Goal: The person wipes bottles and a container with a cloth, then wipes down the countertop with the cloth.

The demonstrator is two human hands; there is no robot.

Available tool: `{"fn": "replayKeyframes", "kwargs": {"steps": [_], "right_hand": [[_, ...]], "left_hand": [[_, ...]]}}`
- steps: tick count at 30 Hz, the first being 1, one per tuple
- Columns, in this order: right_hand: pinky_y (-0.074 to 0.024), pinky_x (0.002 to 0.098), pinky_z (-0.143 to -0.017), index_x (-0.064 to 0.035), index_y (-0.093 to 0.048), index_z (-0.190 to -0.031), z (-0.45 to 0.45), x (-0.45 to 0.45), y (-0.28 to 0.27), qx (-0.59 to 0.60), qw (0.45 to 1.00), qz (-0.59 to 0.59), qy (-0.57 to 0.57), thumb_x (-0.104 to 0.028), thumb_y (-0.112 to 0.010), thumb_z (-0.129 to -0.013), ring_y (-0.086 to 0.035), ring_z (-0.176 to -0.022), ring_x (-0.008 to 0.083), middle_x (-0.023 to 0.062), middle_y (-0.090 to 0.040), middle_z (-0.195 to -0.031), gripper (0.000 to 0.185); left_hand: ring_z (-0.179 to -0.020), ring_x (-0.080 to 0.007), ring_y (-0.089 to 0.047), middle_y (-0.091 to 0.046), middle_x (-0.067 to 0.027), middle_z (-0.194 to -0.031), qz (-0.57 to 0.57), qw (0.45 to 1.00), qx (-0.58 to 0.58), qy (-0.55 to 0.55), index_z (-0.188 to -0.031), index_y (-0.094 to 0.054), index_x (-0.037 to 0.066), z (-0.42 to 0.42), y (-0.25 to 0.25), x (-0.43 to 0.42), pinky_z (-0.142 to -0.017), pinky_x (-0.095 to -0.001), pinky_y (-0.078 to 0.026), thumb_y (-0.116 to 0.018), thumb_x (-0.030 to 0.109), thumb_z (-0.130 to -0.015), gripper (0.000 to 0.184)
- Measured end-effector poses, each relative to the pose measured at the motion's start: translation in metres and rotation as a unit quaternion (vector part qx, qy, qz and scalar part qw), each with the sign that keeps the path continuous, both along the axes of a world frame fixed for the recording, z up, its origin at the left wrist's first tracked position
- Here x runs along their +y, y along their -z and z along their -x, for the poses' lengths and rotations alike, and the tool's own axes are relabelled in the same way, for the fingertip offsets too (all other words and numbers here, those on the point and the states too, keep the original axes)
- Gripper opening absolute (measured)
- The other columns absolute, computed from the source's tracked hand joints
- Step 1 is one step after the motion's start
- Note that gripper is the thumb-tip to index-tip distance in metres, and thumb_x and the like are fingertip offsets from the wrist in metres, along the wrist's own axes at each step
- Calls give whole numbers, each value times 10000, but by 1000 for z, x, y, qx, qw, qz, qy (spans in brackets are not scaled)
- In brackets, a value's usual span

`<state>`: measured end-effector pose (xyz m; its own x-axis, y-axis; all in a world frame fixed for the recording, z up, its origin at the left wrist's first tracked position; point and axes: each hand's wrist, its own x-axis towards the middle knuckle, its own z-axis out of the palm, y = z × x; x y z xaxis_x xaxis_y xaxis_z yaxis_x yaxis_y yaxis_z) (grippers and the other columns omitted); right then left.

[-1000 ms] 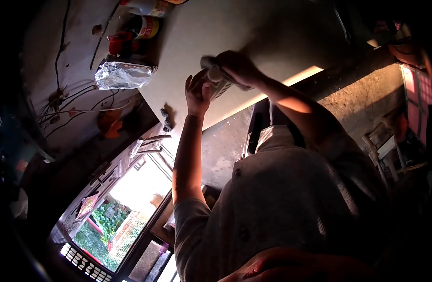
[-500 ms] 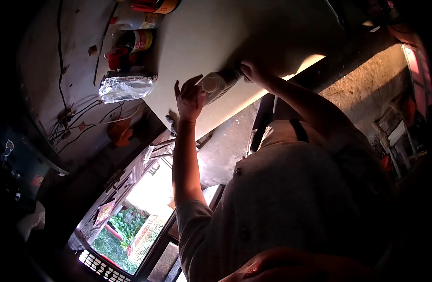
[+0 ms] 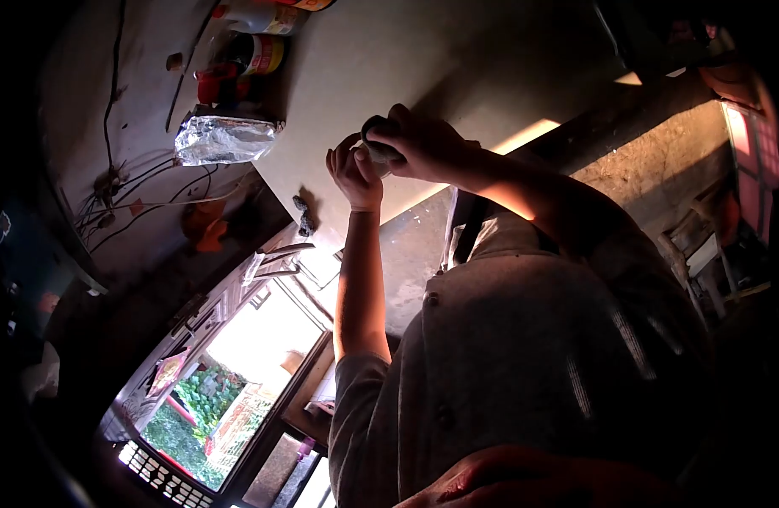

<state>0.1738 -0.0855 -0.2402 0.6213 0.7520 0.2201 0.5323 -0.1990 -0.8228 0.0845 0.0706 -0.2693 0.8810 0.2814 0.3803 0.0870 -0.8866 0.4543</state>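
Over the pale table (image 3: 330, 76), my left hand (image 3: 354, 178) curls its fingers and thumb against the side of a pale cylindrical object (image 3: 379, 166). The object is mostly hidden between my hands. From the other side my right hand (image 3: 423, 146) comes across, its fingers closed round a dark, rounded thing (image 3: 379, 134) at the upper end of the pale object. Whether that dark thing is a lid or a cloth is too dim to tell. Both hands are close together near the table's edge.
Bottles (image 3: 264, 52) and a crumpled foil-like packet (image 3: 224, 140) line the table's left side. A small dark lumpy item (image 3: 303, 216) lies near the corner. Cables (image 3: 123, 186) hang on the wall at left. A wooden chair (image 3: 703, 254) stands at far right.
My right hand, apart from the pale object half a second ago, has moved left onto its upper end with the dark thing. My left hand has shifted slightly right and remains at the object's side.
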Motion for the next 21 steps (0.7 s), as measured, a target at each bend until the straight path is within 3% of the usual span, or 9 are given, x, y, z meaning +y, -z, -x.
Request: {"fn": "replayKeyframes", "kwargs": {"steps": [3,10,12,14,15,18,19,20,21], "right_hand": [[-457,362,-758,-97,-512,-1097,-8,2,3,115,992,23,-52,-102,-653,-653,-535,-859,297,124,-479,-963,466],[-423,322,-828,-68,-493,-1177,-22,-11,33,147,976,-111,-117,-82,-628,-672,-506,-952,272,135,-478,-1039,523],[-431,288,-796,-5,-495,-1178,-28,-20,50,251,949,-150,-120,-156,-642,-720,-533,-881,153,89,-567,-996,504],[-417,280,-820,19,-496,-1167,-42,-41,40,434,878,-166,-118,-202,-646,-739,-511,-908,139,96,-576,-1019,505],[-412,288,-840,28,-501,-1152,-46,-47,40,456,870,-171,-77,-214,-641,-753,-522,-916,160,103,-573,-1021,487],[-402,303,-865,22,-520,-1125,-42,-46,48,455,877,-152,-47,-241,-638,-763,-517,-954,175,108,-557,-1057,462],[-393,325,-885,13,-528,-1113,-36,-38,47,355,919,-161,-62,-265,-627,-776,-511,-1000,220,127,-532,-1098,447],[-421,322,-827,4,-558,-1001,-28,-20,69,153,954,-250,-67,-203,-635,-764,-555,-857,233,106,-582,-918,324],[-416,320,-837,3,-561,-1002,-18,-10,71,129,957,-255,-45,-190,-614,-780,-554,-866,234,111,-580,-901,299]], "left_hand": [[-858,-270,-540,-613,-74,-931,15,1000,-2,-17,-787,-594,48,0,-2,-3,-887,-432,-323,-335,244,-876,337],[-853,-264,-546,-616,-62,-918,13,1000,-12,-11,-806,-602,58,0,-2,-2,-895,-421,-323,-352,247,-872,321],[-845,-261,-549,-618,-55,-911,14,1000,-20,-3,-795,-603,62,1,-1,-1,-893,-420,-328,-365,251,-872,313],[-842,-260,-549,-619,-53,-908,15,1000,-23,10,-780,-603,63,1,2,4,-891,-421,-331,-376,254,-869,310],[-838,-258,-549,-619,-51,-904,16,999,-26,25,-766,-604,63,0,0,5,-890,-421,-333,-388,257,-867,307],[-793,-293,-545,-621,-91,-893,-13,997,-22,67,-733,-579,20,-4,-5,7,-785,-398,-381,-347,241,-881,353],[-793,-293,-545,-621,-91,-893,-12,997,-19,67,-733,-579,20,-5,-7,7,-785,-398,-381,-347,241,-881,353],[-802,-292,-545,-619,-93,-897,-11,997,-14,74,-716,-579,19,-7,-10,6,-793,-397,-378,-355,249,-877,359],[-812,-290,-545,-617,-95,-901,-11,997,-9,81,-700,-578,18,-7,-10,6,-801,-396,-375,-363,257,-873,365]]}}
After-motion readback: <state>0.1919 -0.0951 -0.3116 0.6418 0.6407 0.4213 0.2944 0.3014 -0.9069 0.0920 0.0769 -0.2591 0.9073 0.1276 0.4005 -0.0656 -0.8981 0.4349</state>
